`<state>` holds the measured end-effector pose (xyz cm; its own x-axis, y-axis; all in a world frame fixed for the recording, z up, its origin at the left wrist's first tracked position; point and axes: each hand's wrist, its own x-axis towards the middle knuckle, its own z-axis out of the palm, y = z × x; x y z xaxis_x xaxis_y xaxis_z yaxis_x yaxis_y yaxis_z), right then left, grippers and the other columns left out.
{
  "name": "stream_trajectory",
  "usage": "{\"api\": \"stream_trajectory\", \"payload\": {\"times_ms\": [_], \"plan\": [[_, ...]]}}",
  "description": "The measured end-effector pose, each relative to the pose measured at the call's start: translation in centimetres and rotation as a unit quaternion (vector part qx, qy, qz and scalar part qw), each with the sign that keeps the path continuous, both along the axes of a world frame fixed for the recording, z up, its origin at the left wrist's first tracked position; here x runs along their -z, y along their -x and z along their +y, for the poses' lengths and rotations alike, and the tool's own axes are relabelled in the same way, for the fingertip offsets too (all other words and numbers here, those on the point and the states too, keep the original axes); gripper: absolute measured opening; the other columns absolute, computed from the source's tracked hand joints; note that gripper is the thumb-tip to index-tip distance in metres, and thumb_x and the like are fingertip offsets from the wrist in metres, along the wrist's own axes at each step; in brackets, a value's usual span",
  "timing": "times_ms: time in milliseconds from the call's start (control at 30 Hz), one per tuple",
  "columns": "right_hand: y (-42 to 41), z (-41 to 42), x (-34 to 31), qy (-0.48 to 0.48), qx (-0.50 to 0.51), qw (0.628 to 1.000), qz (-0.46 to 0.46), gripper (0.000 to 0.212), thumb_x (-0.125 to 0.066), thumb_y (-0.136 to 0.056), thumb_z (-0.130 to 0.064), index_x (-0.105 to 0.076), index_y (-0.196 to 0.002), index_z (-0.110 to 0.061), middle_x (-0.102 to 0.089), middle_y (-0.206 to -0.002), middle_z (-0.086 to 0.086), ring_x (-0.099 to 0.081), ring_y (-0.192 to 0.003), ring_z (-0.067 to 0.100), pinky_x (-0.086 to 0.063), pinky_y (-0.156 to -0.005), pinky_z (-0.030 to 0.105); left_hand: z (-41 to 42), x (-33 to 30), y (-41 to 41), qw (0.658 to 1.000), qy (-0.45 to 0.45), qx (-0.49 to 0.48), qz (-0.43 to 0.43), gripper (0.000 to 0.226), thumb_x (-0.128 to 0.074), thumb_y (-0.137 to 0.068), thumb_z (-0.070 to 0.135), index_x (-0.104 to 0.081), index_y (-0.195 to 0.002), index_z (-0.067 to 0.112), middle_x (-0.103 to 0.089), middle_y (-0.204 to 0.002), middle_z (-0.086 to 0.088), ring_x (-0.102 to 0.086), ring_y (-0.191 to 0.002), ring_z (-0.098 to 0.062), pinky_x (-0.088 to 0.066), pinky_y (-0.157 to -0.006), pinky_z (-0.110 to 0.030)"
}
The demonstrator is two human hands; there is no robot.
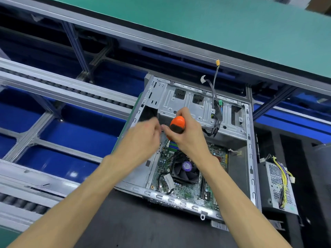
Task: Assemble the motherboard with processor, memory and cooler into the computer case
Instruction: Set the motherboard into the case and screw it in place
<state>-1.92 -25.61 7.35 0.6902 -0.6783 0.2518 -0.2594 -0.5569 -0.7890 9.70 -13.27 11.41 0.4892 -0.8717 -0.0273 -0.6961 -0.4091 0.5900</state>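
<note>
The open metal computer case (249, 140) lies on its side on a dark mat. Inside it sits the green motherboard (189, 191) with a black cooler fan (185, 170) at its middle and memory sticks (206, 191) to the right of the fan. My right hand (186, 135) grips a screwdriver by its orange-and-black handle (177, 123), above the board's upper left corner. My left hand (143, 135) is blurred, fingers curled and pinched close to the screwdriver shaft; what it holds is hidden.
A power supply (278, 187) with yellow wires lies right of the case. Loose cables (215, 111) hang over the drive bay (189, 102). Blue bins (71, 129) and roller rails (53, 86) run on the left. A green shelf (232, 27) spans above.
</note>
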Motion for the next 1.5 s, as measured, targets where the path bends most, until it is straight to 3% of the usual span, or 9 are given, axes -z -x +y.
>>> {"api": "stream_trajectory", "payload": {"times_ms": [167,333,533,767,867,967,1133,1367,1500], "plan": [[-0.8,0.4,-0.3,-0.013,-0.038,0.999,0.016,0.039,-0.066,-0.069,-0.050,-0.039,-0.092,-0.034,-0.059,-0.077,-0.010,-0.056,-0.070,0.009,-0.046,-0.058,0.031,-2.0,-3.5,-0.5,0.992,0.120,0.042,-0.007,0.038,-0.052,-0.083,0.066,-0.052,-0.095,0.030,-0.052,-0.073,0.009,-0.054,-0.069,-0.008,-0.046,-0.063,-0.032],[-0.5,0.4,-0.3,-0.045,-0.051,0.998,0.005,0.046,-0.072,-0.074,-0.042,-0.050,-0.114,-0.037,-0.067,-0.097,-0.015,-0.064,-0.089,0.009,-0.054,-0.074,0.034,-3.3,-4.0,-0.4,0.991,0.079,0.094,-0.060,0.025,-0.073,-0.081,0.044,-0.062,-0.090,0.024,-0.055,-0.082,0.010,-0.055,-0.079,-0.013,-0.046,-0.073,-0.031],[1.2,0.0,-0.4,-0.081,-0.079,0.994,0.011,0.038,-0.073,-0.086,-0.021,-0.056,-0.093,-0.053,-0.065,-0.075,-0.018,-0.058,-0.058,0.007,-0.046,-0.057,0.016,-3.3,-5.0,-0.5,0.975,0.028,0.219,-0.025,0.030,-0.062,-0.084,0.009,-0.069,-0.109,0.024,-0.062,-0.105,0.011,-0.055,-0.096,-0.008,-0.043,-0.089,-0.023],[1.0,0.3,-0.2,-0.104,-0.087,0.991,0.020,0.017,-0.079,-0.084,-0.026,-0.063,-0.079,-0.024,-0.064,-0.067,0.008,-0.060,-0.054,0.025,-0.049,-0.051,0.037,-3.3,-5.1,0.4,0.979,-0.006,0.101,-0.175,0.038,-0.063,-0.084,0.057,-0.052,-0.097,0.023,-0.054,-0.091,0.005,-0.055,-0.081,-0.020,-0.045,-0.069,-0.036],[1.1,0.4,-0.4,-0.106,-0.089,0.990,0.004,0.019,-0.078,-0.081,-0.033,-0.059,-0.079,-0.036,-0.067,-0.069,0.005,-0.062,-0.055,0.018,-0.049,-0.053,0.026,-3.4,-6.0,0.1,0.977,-0.041,0.158,-0.140,0.010,-0.066,-0.086,0.026,-0.061,-0.095,0.022,-0.055,-0.098,0.005,-0.057,-0.093,-0.020,-0.047,-0.078,-0.037],[1.4,0.3,-0.7,-0.150,-0.103,0.983,-0.020,0.013,-0.068,-0.077,-0.034,-0.062,-0.089,-0.034,-0.071,-0.071,0.007,-0.067,-0.053,0.017,-0.053,-0.051,0.025,-3.1,-6.6,-0.1,0.970,-0.075,0.219,-0.076,0.025,-0.060,-0.083,0.006,-0.067,-0.100,0.024,-0.054,-0.108,0.009,-0.055,-0.101,-0.016,-0.049,-0.087,-0.039],[1.1,0.1,-0.5,-0.161,-0.102,0.982,-0.009,0.020,-0.079,-0.084,-0.020,-0.061,-0.090,-0.027,-0.065,-0.065,0.007,-0.062,-0.049,0.018,-0.054,-0.047,0.031,-3.2,-6.2,0.5,0.970,-0.069,0.084,-0.216,0.047,-0.056,-0.085,0.062,-0.051,-0.106,0.020,-0.057,-0.096,0.002,-0.058,-0.084,-0.025,-0.050,-0.073,-0.039],[1.3,0.0,-0.6,-0.170,-0.106,0.980,-0.001,0.016,-0.074,-0.088,-0.017,-0.062,-0.091,-0.027,-0.071,-0.069,0.009,-0.067,-0.050,0.022,-0.053,-0.049,0.030,-3.2,-7.4,0.1,0.962,-0.106,0.230,-0.100,0.026,-0.062,-0.086,0.011,-0.063,-0.108,0.024,-0.052,-0.109,0.006,-0.052,-0.101,-0.015,-0.045,-0.084,-0.034],[1.3,0.0,-0.6,-0.191,-0.103,0.976,-0.011,0.018,-0.075,-0.088,-0.014,-0.063,-0.090,-0.027,-0.064,-0.064,0.012,-0.062,-0.047,0.016,-0.050,-0.044,0.028,-3.4,-6.3,0.4,0.963,-0.097,0.098,-0.232,0.049,-0.057,-0.084,0.065,-0.050,-0.105,0.021,-0.055,-0.095,0.002,-0.056,-0.082,-0.024,-0.041,-0.067,-0.034]]}}
